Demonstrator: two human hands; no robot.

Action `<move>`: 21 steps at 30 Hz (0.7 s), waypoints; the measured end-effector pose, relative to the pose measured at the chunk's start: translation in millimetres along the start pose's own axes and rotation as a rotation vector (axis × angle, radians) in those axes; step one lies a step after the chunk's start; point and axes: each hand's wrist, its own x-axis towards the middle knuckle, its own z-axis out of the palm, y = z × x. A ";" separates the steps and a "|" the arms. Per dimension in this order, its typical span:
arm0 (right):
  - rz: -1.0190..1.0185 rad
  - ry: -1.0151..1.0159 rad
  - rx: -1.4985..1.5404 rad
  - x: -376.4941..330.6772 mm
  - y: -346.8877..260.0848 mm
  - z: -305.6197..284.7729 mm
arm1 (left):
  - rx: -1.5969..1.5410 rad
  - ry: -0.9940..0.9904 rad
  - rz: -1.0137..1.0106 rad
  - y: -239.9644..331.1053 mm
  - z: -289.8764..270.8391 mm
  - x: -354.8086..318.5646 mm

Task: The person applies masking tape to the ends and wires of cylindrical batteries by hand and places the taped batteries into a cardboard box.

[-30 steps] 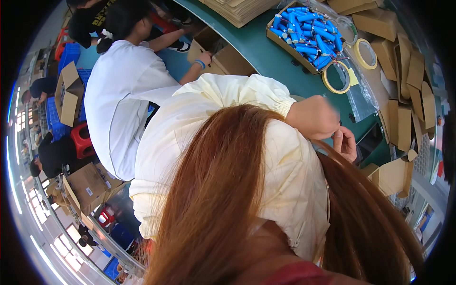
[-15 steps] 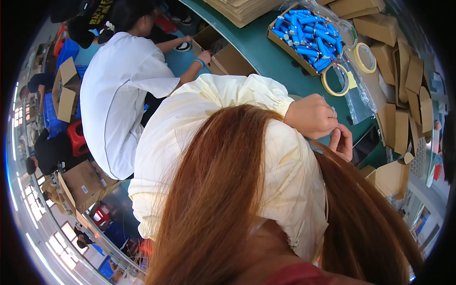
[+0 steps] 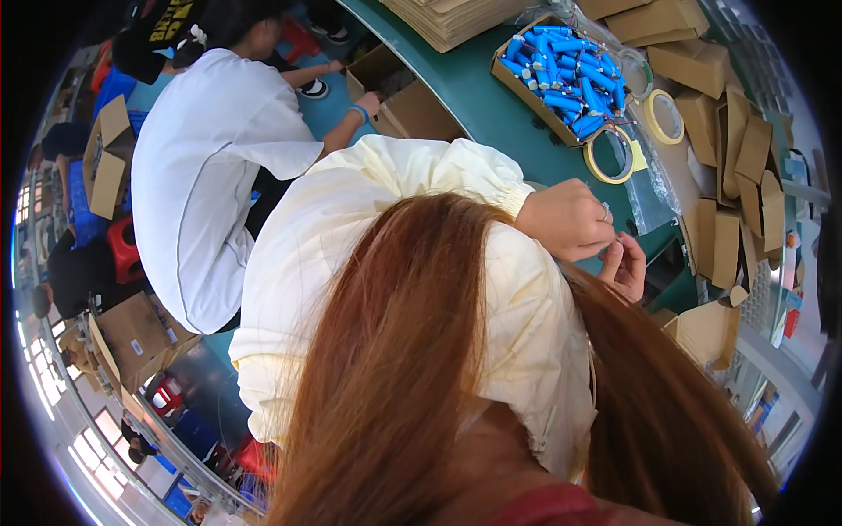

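Both left hand (image 3: 566, 221) and right hand (image 3: 626, 273) had curled fingers (image 3: 634, 252), close together at the green worktop (image 3: 474, 88); whether they gripped anything, I couldn't tell.

Green tabletop (image 3: 506, 127) open on the far side of the left hand (image 3: 566, 219) — passable; farther, box of blue cylinders (image 3: 532, 103) blocks; right of it, tape rolls (image 3: 588, 159) — then folded cartons (image 3: 724, 167).

Glossy, seemingly plastic-wrapped blue cylinders (image 3: 568, 75)
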 end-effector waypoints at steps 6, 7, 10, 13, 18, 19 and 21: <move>-0.015 0.085 0.026 2.9 -5.1 -5.5 | -0.023 -0.003 -0.020 -1.4 -0.3 -3.0; -0.016 0.091 0.025 2.6 -7.0 -6.7 | -0.028 -0.005 -0.015 -1.5 -0.1 -2.1; 0.004 0.061 0.005 2.1 -11.7 -7.1 | -0.043 -0.011 -0.011 -1.7 -0.6 -0.2; 0.008 0.075 0.007 2.7 -8.2 -6.4 | -0.058 -0.028 -0.035 -1.7 -1.7 0.9; -0.055 0.082 0.050 2.9 -0.5 -14.9 | -0.132 -0.013 -0.067 -2.5 -2.4 2.0; -0.055 0.083 0.050 2.9 2.4 -17.9 | -0.134 -0.014 -0.067 -2.6 -1.7 2.1; -0.096 0.088 0.109 3.2 8.3 -23.4 | -0.153 -0.032 -0.090 -2.3 0.1 2.3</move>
